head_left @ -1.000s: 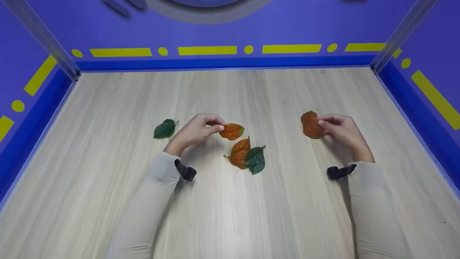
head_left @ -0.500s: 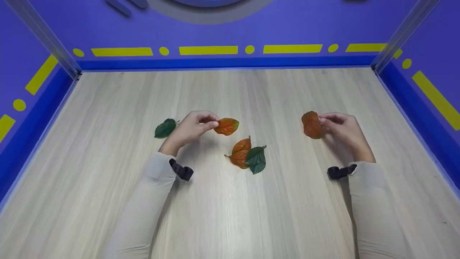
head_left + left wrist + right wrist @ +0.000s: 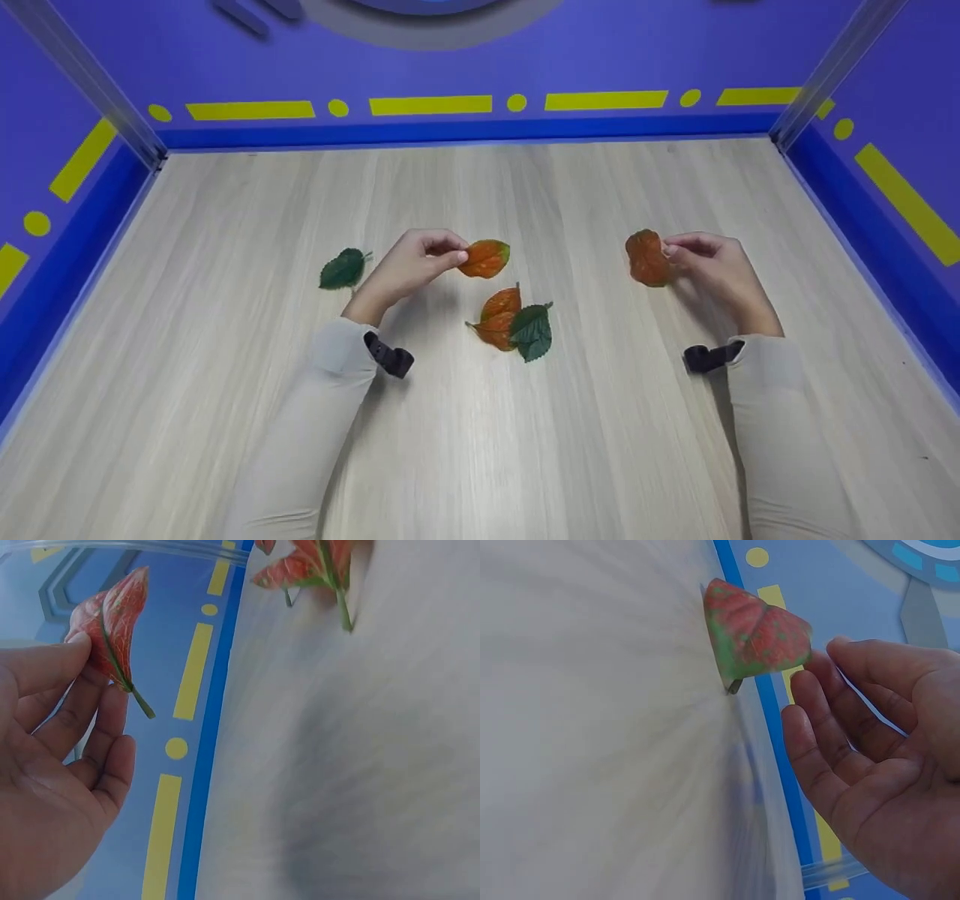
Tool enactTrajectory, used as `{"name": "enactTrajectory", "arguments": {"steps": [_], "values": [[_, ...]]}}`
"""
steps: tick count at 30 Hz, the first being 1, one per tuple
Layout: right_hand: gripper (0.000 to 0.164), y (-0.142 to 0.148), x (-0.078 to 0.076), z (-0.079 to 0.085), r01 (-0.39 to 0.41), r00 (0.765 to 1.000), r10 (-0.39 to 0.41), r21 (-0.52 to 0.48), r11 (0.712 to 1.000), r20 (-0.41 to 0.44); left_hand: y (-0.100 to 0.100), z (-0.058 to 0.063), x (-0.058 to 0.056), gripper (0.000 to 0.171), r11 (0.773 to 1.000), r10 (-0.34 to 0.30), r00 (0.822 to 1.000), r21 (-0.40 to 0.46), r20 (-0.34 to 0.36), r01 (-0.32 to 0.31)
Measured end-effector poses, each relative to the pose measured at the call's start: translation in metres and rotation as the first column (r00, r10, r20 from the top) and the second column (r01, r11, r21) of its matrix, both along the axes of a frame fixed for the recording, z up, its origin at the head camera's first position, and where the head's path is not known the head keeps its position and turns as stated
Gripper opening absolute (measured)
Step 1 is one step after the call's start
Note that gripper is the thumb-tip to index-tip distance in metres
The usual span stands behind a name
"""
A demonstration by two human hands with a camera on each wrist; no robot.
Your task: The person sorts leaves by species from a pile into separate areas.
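My left hand (image 3: 412, 270) pinches an orange artificial leaf (image 3: 486, 259) with a green tip between thumb and fingers. In the left wrist view that leaf (image 3: 116, 626) is curved, and its green stem points down. My right hand (image 3: 718, 274) pinches the edge of another orange-red leaf (image 3: 646, 259). Green patches and a short stem show on this leaf (image 3: 754, 634) in the right wrist view. Between the hands, nearer the person, two orange leaves (image 3: 495, 330) lie overlapping, with a dark green leaf (image 3: 532, 331) across their right side.
A single dark green leaf (image 3: 342, 268) lies on the wood-grain table (image 3: 480, 450), left of my left hand. Blue-purple panels (image 3: 600, 60) with yellow markings wall the table at the back and both sides. Black wrist cameras (image 3: 394, 358) sit on both sleeves.
My left hand with its orange leaf has shifted left and away from the person, then back right, ending slightly farther from the leaf pile. The right hand has hardly moved.
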State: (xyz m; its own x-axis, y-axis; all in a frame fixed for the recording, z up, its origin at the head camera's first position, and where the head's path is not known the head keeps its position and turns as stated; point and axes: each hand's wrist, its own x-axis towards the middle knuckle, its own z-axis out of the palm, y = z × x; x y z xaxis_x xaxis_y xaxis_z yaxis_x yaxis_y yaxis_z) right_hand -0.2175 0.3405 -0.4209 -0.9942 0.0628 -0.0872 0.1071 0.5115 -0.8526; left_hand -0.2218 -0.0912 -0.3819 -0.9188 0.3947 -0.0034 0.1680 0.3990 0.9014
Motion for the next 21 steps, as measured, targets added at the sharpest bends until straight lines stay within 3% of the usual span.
{"name": "enactTrajectory", "arguments": {"steps": [10, 14, 21], "values": [[0.051, 0.009, 0.007, 0.005, 0.002, 0.999, -0.003, 0.027, 1.000, 0.035, 0.037, 0.010, 0.003, 0.014, 0.999, 0.011, 0.999, 0.041, 0.033, -0.013], [0.050, 0.010, 0.009, 0.007, -0.010, 1.000, 0.010, 0.039, 0.999, 0.000, 0.050, 0.013, 0.004, 0.014, 0.999, 0.013, 0.998, 0.033, 0.053, -0.015], [0.046, 0.014, 0.011, 0.009, -0.053, 0.996, 0.049, -0.061, 0.997, -0.072, 0.072, 0.015, 0.004, 0.016, 0.999, -0.007, 0.996, 0.036, 0.093, 0.004]]}}
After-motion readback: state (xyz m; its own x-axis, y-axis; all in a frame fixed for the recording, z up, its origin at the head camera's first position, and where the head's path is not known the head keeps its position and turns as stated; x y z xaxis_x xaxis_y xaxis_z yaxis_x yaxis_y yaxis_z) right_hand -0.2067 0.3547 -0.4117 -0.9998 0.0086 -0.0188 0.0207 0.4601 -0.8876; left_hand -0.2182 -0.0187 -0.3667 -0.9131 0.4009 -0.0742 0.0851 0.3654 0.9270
